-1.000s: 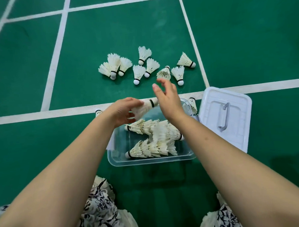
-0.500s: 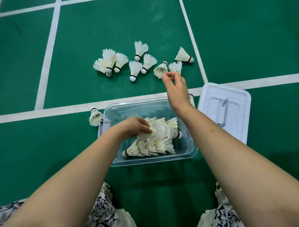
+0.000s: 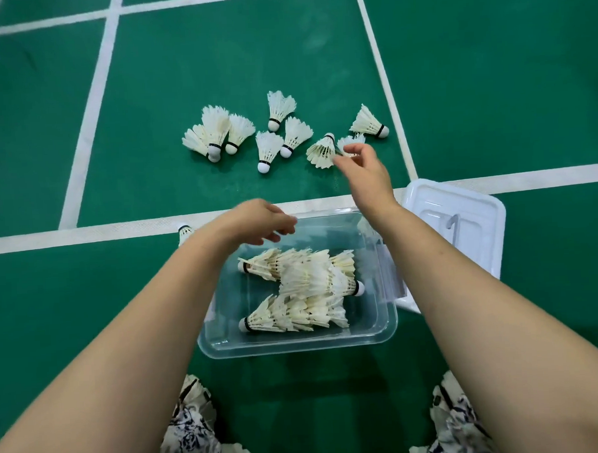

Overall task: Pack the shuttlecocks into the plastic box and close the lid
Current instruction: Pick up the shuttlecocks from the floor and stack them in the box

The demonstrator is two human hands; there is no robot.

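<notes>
A clear plastic box (image 3: pixel 296 343) sits on the green floor in front of me with several white feather shuttlecocks (image 3: pixel 303 287) lying inside. Its white lid (image 3: pixel 475 218) lies to the right, handle up. Several loose shuttlecocks (image 3: pixel 270 148) are scattered on the floor beyond the box. My right hand (image 3: pixel 364 175) reaches past the box and pinches the feathers of one shuttlecock (image 3: pixel 350 142) there. My left hand (image 3: pixel 256 221) hovers over the box's far left corner, fingers loosely curled, holding nothing. One more shuttlecock (image 3: pixel 184 232) lies left of the box, partly hidden by my left arm.
White court lines (image 3: pixel 85 232) cross the green floor just beyond the box and run away on both sides. My patterned clothing (image 3: pixel 197 432) shows at the bottom edge, close to the box's near side.
My left hand lowered a shuttlecock into the box, let it go and lifted to the box's far edge. My right hand reached forward to the loose shuttlecocks and closed on one.
</notes>
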